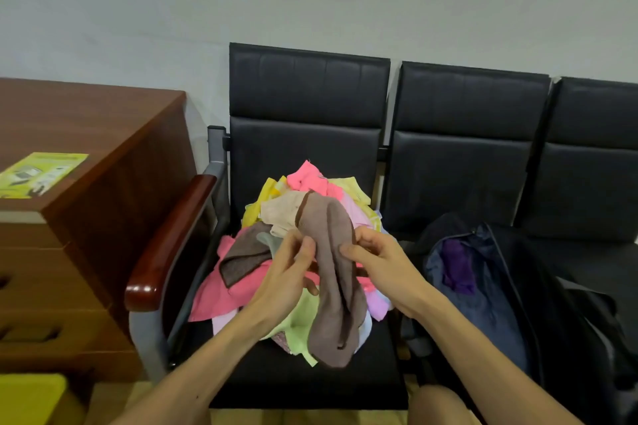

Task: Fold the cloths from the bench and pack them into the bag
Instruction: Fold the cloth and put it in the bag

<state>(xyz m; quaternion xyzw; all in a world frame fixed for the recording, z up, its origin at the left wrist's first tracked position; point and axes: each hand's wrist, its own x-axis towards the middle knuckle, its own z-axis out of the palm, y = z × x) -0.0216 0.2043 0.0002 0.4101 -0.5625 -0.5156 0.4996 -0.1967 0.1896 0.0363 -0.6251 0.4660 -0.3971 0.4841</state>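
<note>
Seats: three in view; wooden armrest: one; open bag: one; purple cloth inside it: one; held brown cloth: one; second brown cloth: one; piled cloths: number cannot be told; hands: two, left hand, right hand; desk: one; leaflet: one.

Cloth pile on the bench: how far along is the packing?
Early. Done: one purple cloth lies in the open bag. In hand: left hand and right hand pinch a brown cloth, hanging unfolded above the pile. Left: that pile of pink, yellow and green cloths on the bench seat, all loose.
</note>
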